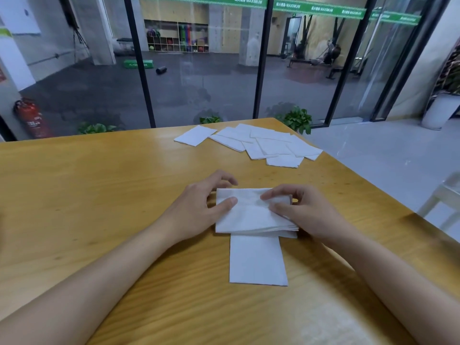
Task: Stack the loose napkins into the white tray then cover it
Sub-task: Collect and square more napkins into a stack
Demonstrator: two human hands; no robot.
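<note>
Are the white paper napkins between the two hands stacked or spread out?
Stacked: the white paper napkins form one pile, layered edges visible along its near side.

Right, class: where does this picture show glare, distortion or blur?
Head view: light glares off the yellow wooden table beside the scattered white paper napkins; the wide-angle lens splays the black window frames outward; reflections veil the gym behind the glass.

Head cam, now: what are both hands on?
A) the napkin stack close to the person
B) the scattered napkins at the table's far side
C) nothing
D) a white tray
A: the left hand and right hand both hold the napkin stack close to the person; the scattered napkins lie untouched farther off.
</note>
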